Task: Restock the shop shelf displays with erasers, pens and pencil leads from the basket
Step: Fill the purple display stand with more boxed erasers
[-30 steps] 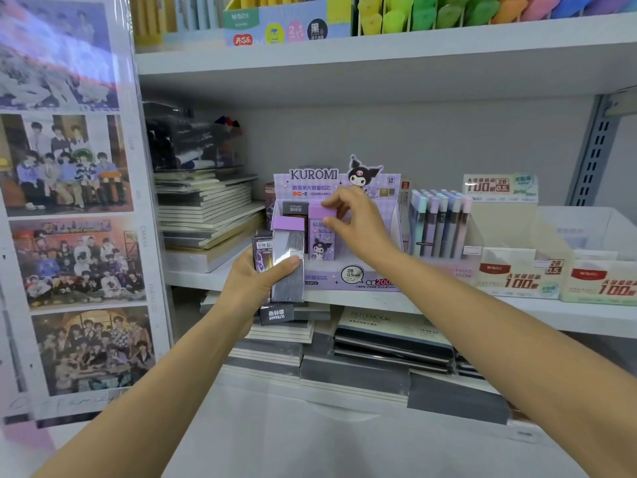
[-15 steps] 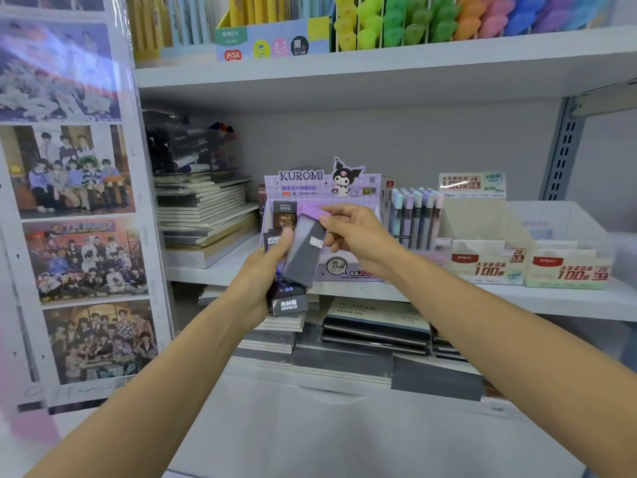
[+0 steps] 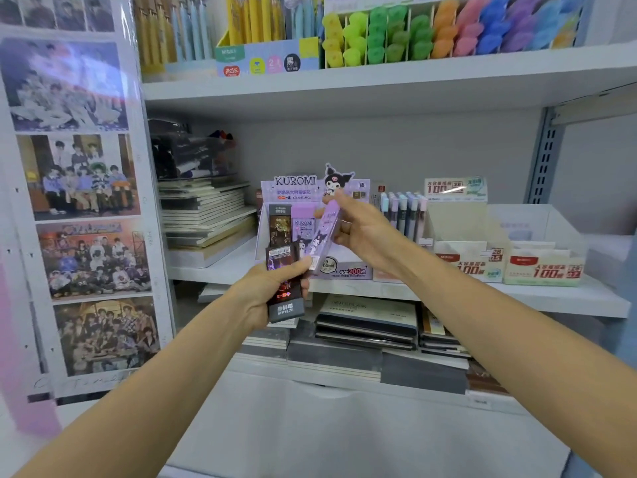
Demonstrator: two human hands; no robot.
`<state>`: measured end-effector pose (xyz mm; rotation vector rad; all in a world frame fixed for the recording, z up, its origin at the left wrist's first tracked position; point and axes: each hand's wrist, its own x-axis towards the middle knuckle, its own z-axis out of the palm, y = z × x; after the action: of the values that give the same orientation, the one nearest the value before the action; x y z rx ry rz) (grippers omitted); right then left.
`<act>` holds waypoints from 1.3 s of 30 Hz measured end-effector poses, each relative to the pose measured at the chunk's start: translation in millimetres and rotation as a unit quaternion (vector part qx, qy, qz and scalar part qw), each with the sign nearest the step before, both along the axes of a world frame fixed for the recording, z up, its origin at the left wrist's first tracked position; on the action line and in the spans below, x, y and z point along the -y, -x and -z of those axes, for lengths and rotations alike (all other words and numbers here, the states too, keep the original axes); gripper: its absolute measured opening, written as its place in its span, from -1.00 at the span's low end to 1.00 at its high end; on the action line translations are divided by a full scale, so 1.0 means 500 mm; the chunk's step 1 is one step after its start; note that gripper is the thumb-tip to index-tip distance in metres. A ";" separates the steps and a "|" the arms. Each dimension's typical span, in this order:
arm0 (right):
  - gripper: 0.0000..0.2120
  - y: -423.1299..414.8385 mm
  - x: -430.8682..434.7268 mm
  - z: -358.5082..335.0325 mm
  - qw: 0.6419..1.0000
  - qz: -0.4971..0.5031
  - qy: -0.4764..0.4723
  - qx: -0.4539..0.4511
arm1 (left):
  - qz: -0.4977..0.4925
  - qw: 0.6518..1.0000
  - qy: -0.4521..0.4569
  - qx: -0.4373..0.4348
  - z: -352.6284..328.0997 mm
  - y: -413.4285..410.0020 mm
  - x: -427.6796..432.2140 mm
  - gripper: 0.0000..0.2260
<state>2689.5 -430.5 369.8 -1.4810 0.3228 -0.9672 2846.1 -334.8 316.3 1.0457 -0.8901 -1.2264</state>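
Purple lead case (image 3: 325, 232) near-upright, top rightward

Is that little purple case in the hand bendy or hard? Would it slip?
Probably hard: the purple case has straight edges while the right hand holds only its upper part. Likely light, since a few fingers carry it. Its smooth-looking face might slip a little.

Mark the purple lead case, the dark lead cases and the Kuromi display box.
purple lead case (image 3: 325, 232), head view, printed front.
dark lead cases (image 3: 285, 310), head view, grey lower cap.
Kuromi display box (image 3: 296, 188), head view, header card.
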 end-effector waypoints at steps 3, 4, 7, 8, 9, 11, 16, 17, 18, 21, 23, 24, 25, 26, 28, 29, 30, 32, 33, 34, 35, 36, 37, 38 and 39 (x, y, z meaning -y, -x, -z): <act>-0.79 -0.008 0.004 0.010 0.991 0.087 0.074 -0.073 | -0.053 0.997 0.017 0.051 -0.001 -0.009 0.000 -0.75; -0.77 -0.009 0.005 0.010 0.985 0.117 0.086 -0.089 | -0.060 0.997 0.017 0.047 0.000 -0.013 0.000 -0.76; -0.75 -0.006 0.010 -0.002 0.974 0.185 0.107 -0.076 | -0.063 0.998 -0.011 -0.004 -0.006 -0.032 -0.001 -0.88; -0.77 -0.005 0.013 -0.009 0.969 0.210 0.114 -0.059 | -0.063 0.998 -0.023 -0.016 -0.009 -0.040 -0.001 -0.89; -0.81 -0.005 0.017 -0.017 0.963 0.234 0.126 -0.041 | -0.063 0.997 -0.027 -0.026 -0.010 -0.049 0.000 -0.87; -0.87 -0.007 0.026 -0.029 0.950 0.266 0.163 -0.025 | -0.075 0.997 -0.006 -0.021 -0.011 -0.063 0.003 -0.83; -0.86 -0.035 0.048 -0.024 0.918 0.280 0.259 -0.104 | -0.098 0.991 0.076 0.044 0.006 -0.090 0.011 -0.81; -0.85 -0.042 0.052 -0.019 0.914 0.282 0.268 -0.114 | -0.095 0.991 0.083 0.039 0.010 -0.095 0.014 -0.81; -0.85 -0.050 0.055 -0.011 0.912 0.281 0.275 -0.121 | -0.095 0.991 0.088 0.037 0.014 -0.097 0.017 -0.81; -0.88 -0.070 0.061 0.009 0.904 0.276 0.290 -0.150 | -0.096 0.989 0.096 0.055 0.023 -0.100 0.028 -0.81; -0.86 -0.078 0.063 0.016 0.897 0.266 0.309 -0.170 | -0.097 0.988 0.093 0.073 0.030 -0.103 0.036 -0.79; -0.86 -0.080 0.064 0.016 0.893 0.260 0.320 -0.180 | -0.096 0.988 0.090 0.080 0.034 -0.104 0.040 -0.78; -0.86 -0.080 0.066 0.014 0.887 0.257 0.333 -0.191 | -0.096 0.988 0.088 0.085 0.037 -0.105 0.043 -0.77; -0.85 -0.079 0.069 0.009 0.878 0.257 0.348 -0.204 | -0.096 0.988 0.088 0.088 0.040 -0.106 0.046 -0.76; -0.84 -0.076 0.076 -0.002 0.863 0.260 0.370 -0.226 | -0.093 0.987 0.094 0.086 0.044 -0.106 0.051 -0.76; -0.84 -0.075 0.079 -0.006 0.859 0.261 0.372 -0.235 | -0.092 0.988 0.097 0.083 0.044 -0.106 0.052 -0.77; -0.83 -0.077 0.081 -0.010 0.857 0.262 0.373 -0.241 | -0.092 0.987 0.099 0.082 0.045 -0.106 0.053 -0.77; -0.80 -0.086 0.083 -0.013 0.850 0.266 0.380 -0.248 | -0.093 0.987 0.102 0.080 0.046 -0.107 0.055 -0.76; -0.78 -0.091 0.083 -0.014 0.845 0.268 0.388 -0.251 | -0.093 0.987 0.103 0.077 0.047 -0.108 0.055 -0.75; -0.76 -0.097 0.083 -0.015 0.839 0.268 0.398 -0.255 | -0.091 0.988 0.103 0.075 0.047 -0.108 0.054 -0.75; -0.74 -0.102 0.085 -0.016 0.833 0.268 0.409 -0.261 | -0.088 0.988 0.102 0.074 0.046 -0.109 0.053 -0.75; -0.72 -0.105 0.086 -0.018 0.827 0.266 0.415 -0.269 | -0.085 0.989 0.101 0.074 0.046 -0.109 0.053 -0.75; -0.70 -0.106 0.089 -0.020 0.825 0.264 0.415 -0.277 | -0.082 0.989 0.100 0.074 0.045 -0.109 0.052 -0.74; -0.68 -0.107 0.092 -0.021 0.827 0.263 0.408 -0.284 | -0.081 0.989 0.099 0.075 0.045 -0.109 0.051 -0.73; -0.68 -0.108 0.094 -0.020 0.830 0.260 0.400 -0.288 | -0.079 0.989 0.099 0.075 0.046 -0.109 0.051 -0.73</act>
<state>2743.7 -477.3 379.9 -2.5561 0.8687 -1.1224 2900.8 -360.1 293.5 1.0366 -1.0020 -0.9166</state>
